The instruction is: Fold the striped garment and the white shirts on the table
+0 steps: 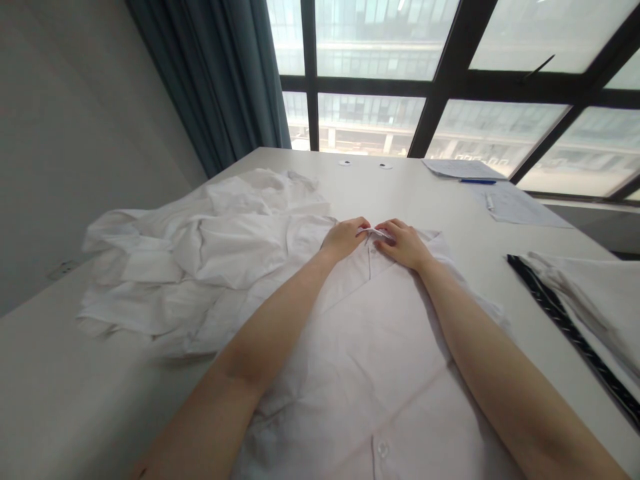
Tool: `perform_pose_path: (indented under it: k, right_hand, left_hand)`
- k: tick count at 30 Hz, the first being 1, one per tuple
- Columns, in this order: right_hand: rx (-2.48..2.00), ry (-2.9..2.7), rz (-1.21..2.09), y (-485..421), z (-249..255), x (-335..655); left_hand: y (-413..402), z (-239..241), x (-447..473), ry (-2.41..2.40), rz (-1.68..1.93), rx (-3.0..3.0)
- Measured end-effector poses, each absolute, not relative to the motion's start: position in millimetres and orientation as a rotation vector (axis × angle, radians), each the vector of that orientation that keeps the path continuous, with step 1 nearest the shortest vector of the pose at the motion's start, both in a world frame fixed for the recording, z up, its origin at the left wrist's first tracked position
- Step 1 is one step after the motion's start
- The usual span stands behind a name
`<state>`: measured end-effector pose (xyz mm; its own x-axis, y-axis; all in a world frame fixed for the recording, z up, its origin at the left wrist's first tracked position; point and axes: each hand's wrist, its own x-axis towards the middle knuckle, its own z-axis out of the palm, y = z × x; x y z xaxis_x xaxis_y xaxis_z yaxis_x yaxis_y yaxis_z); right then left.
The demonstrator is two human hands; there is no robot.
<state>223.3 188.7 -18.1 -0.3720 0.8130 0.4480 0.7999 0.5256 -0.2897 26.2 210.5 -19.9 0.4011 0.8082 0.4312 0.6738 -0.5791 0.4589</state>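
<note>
A white button-up shirt (370,353) lies spread on the table, front side up, its collar end away from me. Both hands meet at the collar. My left hand (345,239) pinches the collar edge from the left, fingers closed. From the right, my right hand (403,243) grips the other side of the collar with thumb and fingers. Just below the hands runs the front placket with a small button. Another button (383,449) shows near the bottom of the view. What exactly the fingertips hold is partly hidden by the fingers.
Rumpled white garments (200,260) are heaped at the left, touching the shirt. Folded white cloth (595,287) and a black strip with white marks (565,320) lie at right. Papers (520,203) and a blue pen (477,181) are at the back right of the white table (390,193).
</note>
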Motion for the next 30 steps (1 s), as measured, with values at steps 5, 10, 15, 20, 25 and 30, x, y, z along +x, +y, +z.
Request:
perform_pose_path:
  k: [5, 10, 15, 20, 25, 30]
  right_hand:
    - [-1.270, -2.180, 0.030, 191, -18, 226]
    - [-1.212, -2.167, 0.000, 191, -15, 226]
    - [-1.210, -2.133, 0.025, 188, -14, 224]
    - [-1.244, -2.051, 0.187, 186, -15, 222]
    - [-1.344, -1.923, 0.192, 190, -18, 225]
    - [-1.543, -1.512, 0.089, 198, -21, 237]
  left_hand:
    - [208, -15, 25, 1.290, 1.005, 2.415]
    - [206, -12, 25, 1.323, 1.009, 2.419]
    - [205, -11, 25, 1.398, 0.996, 2.392]
    - [208, -12, 26, 1.430, 0.977, 2.233]
    - [208, -13, 25, 1.380, 0.931, 2.433]
    - [201, -14, 30, 1.167, 0.725, 2.814]
